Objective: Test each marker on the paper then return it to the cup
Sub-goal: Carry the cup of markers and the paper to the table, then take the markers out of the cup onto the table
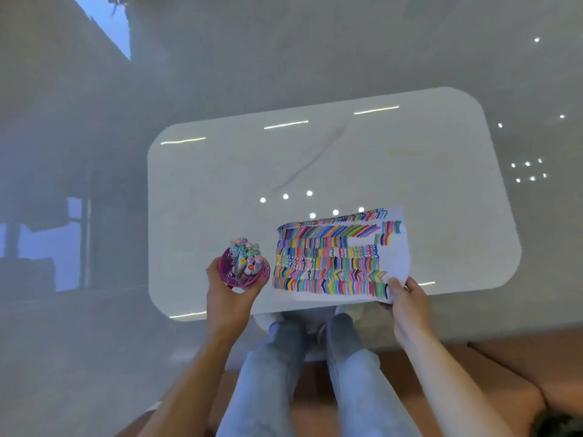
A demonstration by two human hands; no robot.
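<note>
A pink mesh cup full of several markers with pastel caps is held in my left hand, whose fingers curl round its lower wall, near the front left of the table. To its right a white paper covered with rows of coloured test strokes lies over the table's near edge. My right hand pinches the paper's near right corner, thumb on top. No marker is out of the cup.
The white, glossy table with rounded corners reflects ceiling lights. My legs in light jeans sit below its front edge. A brown seat is at the lower right. Shiny grey floor surrounds the table.
</note>
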